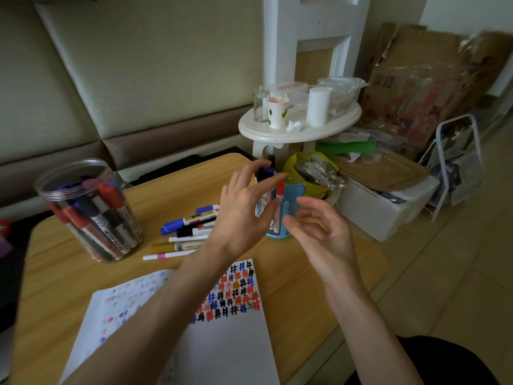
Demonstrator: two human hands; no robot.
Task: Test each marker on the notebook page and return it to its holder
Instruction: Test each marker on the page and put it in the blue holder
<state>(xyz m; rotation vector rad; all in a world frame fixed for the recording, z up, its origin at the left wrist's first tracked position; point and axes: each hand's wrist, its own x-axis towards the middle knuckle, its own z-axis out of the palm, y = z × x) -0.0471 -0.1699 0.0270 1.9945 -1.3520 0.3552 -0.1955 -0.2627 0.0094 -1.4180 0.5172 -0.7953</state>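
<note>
Both hands are up over the tabletop (166, 195), and everything centres on the blue holder (296, 190). The red marker (280, 190) stands upright inside it, cap up. Blue-capped markers (268, 171) poke out at the holder's far-left side.

The left hand (241, 209) sits right against the holder's left side and covers part of it. The fingers are spread and the grip is slack, closed on nothing. The thumb is raised by the blue caps and the index fingertip reaches over to the top of the red marker. Whether it actually touches the cap, I cannot tell.

The right hand (322, 234) hovers just in front and to the right of the holder, palm turned in. The fingers are loosely curled with clear air between them, so the grip is empty.

Left of the holder, a bunch of loose markers (191, 226) lies flat on the wood, with blue, black, gold and pink ones in the mix. Further left of the holder stands a clear jar (91, 212) packed with red, blue and black markers.

In front of the holder, nearer the person, the notebook (230, 351) lies open. There are rows of hash marks (236, 293) in red, blue and black across the top of its page, and the left forearm crosses over it.

Behind the holder is a white side table (277, 134) carrying a paper cup (277, 113).
</note>
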